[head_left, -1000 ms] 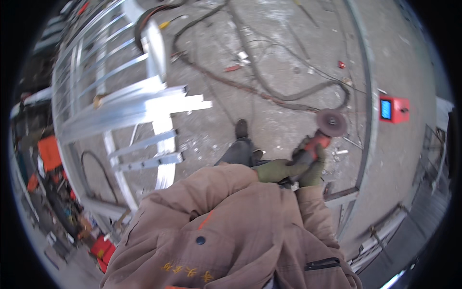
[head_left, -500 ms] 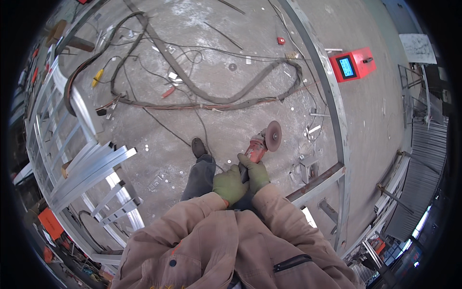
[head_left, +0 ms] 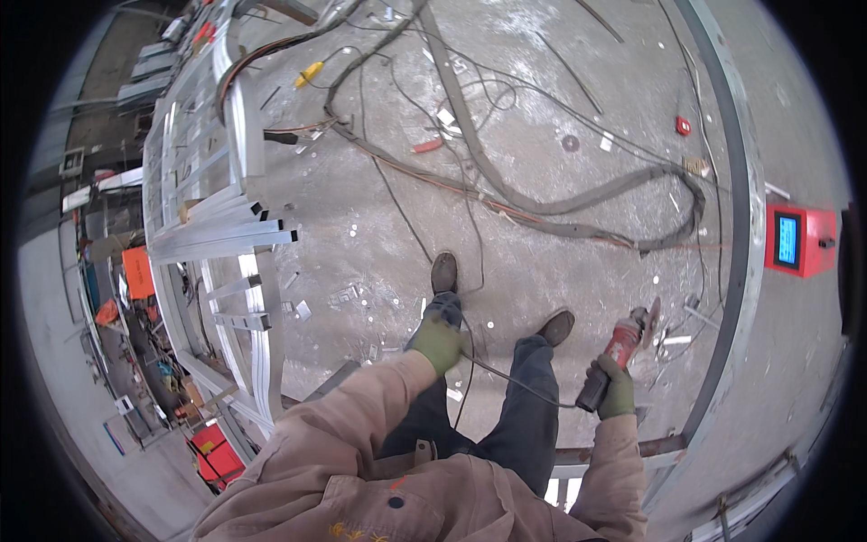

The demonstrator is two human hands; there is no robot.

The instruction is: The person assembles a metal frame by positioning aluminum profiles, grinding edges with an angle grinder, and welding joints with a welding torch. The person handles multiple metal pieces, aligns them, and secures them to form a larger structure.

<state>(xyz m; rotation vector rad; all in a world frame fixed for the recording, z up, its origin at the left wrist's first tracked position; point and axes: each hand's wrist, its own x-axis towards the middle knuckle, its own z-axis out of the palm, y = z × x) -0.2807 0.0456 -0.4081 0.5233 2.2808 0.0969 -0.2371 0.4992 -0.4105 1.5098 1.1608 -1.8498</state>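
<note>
My right hand (head_left: 618, 390), in a green glove, is closed around the body of a red and black angle grinder (head_left: 623, 344), out to the right above the floor. The grinder's disc (head_left: 652, 323) stands nearly edge-on at its far end. From the grinder's rear, a dark power cord (head_left: 519, 384) runs left to my left hand (head_left: 440, 344). That hand, also gloved in green, is closed at the cord in front of my left leg; its fingertips are slightly blurred.
Aluminium profiles (head_left: 226, 237) lie stacked on a metal frame at the left. Thick sleeved cables (head_left: 578, 206) loop across the floor ahead. A steel beam (head_left: 742, 217) runs along the right, with a red box with a screen (head_left: 800, 240) beyond it. Small scraps litter the floor.
My hands have parted: the left has let go of the grinder and now grips its cord. The right has carried the grinder rightward. My view has turned, and both legs show.
</note>
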